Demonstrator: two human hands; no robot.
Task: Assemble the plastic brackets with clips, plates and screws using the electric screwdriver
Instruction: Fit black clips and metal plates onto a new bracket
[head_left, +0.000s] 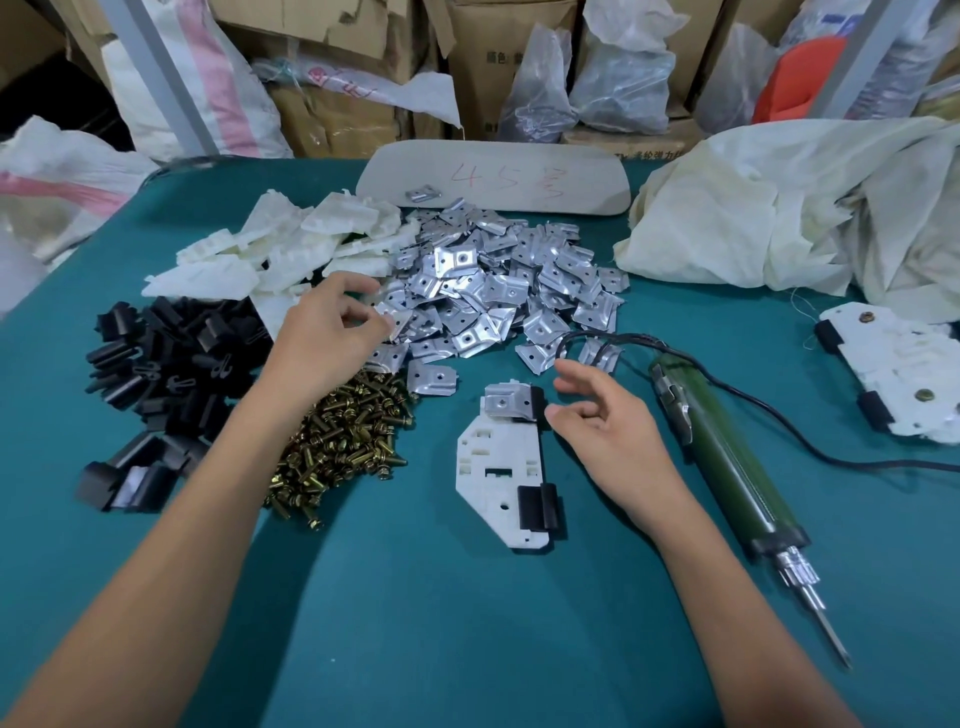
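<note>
Bracket (498, 467) lies mid-table. Left hand (327, 338), up-left of it, pinches a plate (399, 326); right hand (608, 421) just right, fingers loose, empty. Panel (493, 176) beyond bracket: red "45", following character illegible.

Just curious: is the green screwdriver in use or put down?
Put down: the screwdriver lies flat on the table, untouched, beside the right hand.

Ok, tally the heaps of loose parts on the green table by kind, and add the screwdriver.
Bracket heap: 1
Clip heap: 1
Plate heap: 1
Screw heap: 1
Screwdriver: 1
Total: 5
</note>
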